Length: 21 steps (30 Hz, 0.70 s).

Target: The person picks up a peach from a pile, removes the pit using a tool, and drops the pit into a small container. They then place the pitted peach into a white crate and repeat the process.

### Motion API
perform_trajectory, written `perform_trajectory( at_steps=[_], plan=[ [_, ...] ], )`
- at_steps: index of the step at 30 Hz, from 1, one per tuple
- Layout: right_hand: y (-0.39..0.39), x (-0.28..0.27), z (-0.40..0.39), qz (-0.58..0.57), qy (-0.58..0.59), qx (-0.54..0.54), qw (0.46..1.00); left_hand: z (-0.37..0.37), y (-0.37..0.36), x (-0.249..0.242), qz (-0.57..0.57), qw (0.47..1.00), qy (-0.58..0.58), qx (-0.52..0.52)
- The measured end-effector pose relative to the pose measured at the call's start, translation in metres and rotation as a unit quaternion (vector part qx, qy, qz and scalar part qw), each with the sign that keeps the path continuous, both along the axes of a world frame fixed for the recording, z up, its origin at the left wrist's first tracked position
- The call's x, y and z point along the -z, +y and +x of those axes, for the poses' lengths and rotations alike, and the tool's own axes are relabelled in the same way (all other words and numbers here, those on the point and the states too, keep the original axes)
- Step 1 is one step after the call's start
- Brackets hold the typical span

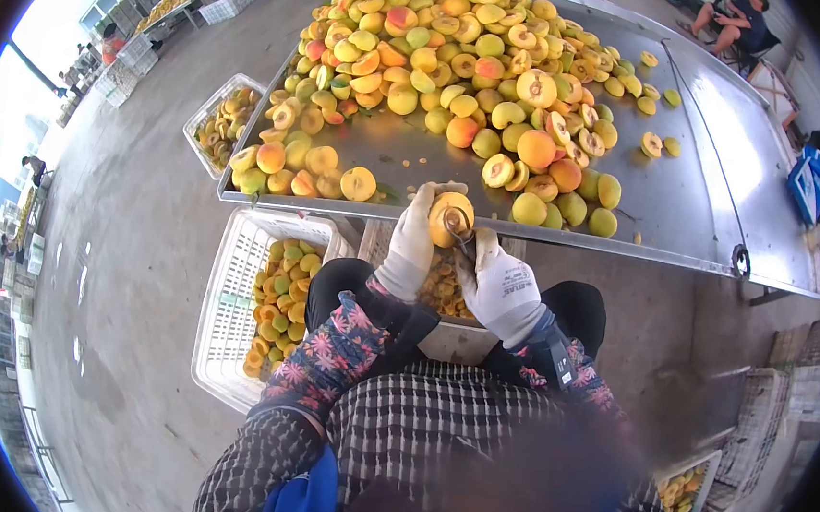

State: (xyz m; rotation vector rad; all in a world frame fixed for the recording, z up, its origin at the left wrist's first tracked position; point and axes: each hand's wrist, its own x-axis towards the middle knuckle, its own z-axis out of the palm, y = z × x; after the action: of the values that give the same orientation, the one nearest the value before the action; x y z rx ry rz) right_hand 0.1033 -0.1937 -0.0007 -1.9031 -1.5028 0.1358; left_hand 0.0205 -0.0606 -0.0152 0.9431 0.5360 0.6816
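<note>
Gloved in white, my left hand (411, 246) holds a halved yellow peach (450, 219), its cut face and pit area turned up. My right hand (504, 285), also in a white glove, grips a small metal tool (467, 245) whose tip is at the middle of the peach half. Both hands are just off the near edge of a metal table (398, 159), which bears a large heap of halved peaches (445, 57). Below the hands, partly hidden by them, is a container with cut orange pieces (444, 288).
A white crate (222, 313) of peach halves stands on the floor left of my knees, another crate (198, 129) beside the table's left edge. Crates (689, 499) are at the lower right. A seated person (736, 27) is beyond the table's far right; other people are far left.
</note>
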Motion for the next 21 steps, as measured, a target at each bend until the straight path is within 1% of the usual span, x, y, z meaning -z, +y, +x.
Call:
perform_trajectory(
  at_steps=[1, 4, 5, 8, 10, 11, 13, 14, 16, 17, 19, 20, 21],
  plan=[
    [0.0, 0.001, -0.002, -0.013, 0.0, -0.004, 1.0, 0.0, -0.002, 0.001, 0.022, 1.0, 0.005, -0.017],
    [-0.004, 0.005, -0.002, -0.062, 0.003, -0.02, 0.998, -0.002, -0.006, -0.004, 0.005, 0.999, 0.02, -0.027],
    [-0.005, 0.006, -0.001, -0.079, 0.003, -0.027, 0.997, -0.004, -0.004, -0.003, 0.018, 0.999, 0.039, -0.011],
    [-0.01, 0.016, 0.006, -0.107, -0.061, -0.035, 0.992, -0.007, 0.002, 0.009, 0.039, 0.996, 0.082, 0.022],
    [-0.01, 0.013, 0.004, -0.134, -0.029, -0.031, 0.99, -0.004, 0.006, 0.017, 0.033, 0.995, 0.093, 0.024],
    [-0.01, 0.012, 0.003, -0.146, -0.014, -0.028, 0.989, -0.005, 0.009, 0.018, 0.052, 0.989, 0.134, 0.031],
    [-0.01, 0.017, 0.002, -0.15, 0.088, -0.047, 0.984, -0.006, 0.013, 0.015, 0.091, 0.971, 0.215, 0.047],
    [-0.011, 0.02, 0.001, -0.151, 0.139, -0.057, 0.977, -0.006, 0.016, 0.019, 0.105, 0.969, 0.217, 0.055],
    [-0.011, 0.019, 0.002, -0.153, 0.144, -0.049, 0.977, -0.008, 0.019, 0.027, 0.133, 0.962, 0.227, 0.074],
    [-0.01, 0.018, 0.003, -0.153, 0.145, -0.045, 0.977, -0.008, 0.019, 0.029, 0.082, 0.978, 0.178, 0.069],
    [-0.008, 0.027, 0.008, -0.101, 0.202, -0.067, 0.972, -0.005, 0.009, 0.016, -0.021, 0.995, 0.078, 0.061],
    [-0.007, 0.035, 0.012, -0.074, 0.229, -0.077, 0.968, 0.0, 0.002, 0.019, 0.013, 1.0, 0.021, -0.009],
    [-0.007, 0.048, 0.018, 0.06, -0.056, -0.152, 0.985, 0.007, -0.009, 0.024, 0.046, 0.995, -0.036, -0.08]
  ],
)
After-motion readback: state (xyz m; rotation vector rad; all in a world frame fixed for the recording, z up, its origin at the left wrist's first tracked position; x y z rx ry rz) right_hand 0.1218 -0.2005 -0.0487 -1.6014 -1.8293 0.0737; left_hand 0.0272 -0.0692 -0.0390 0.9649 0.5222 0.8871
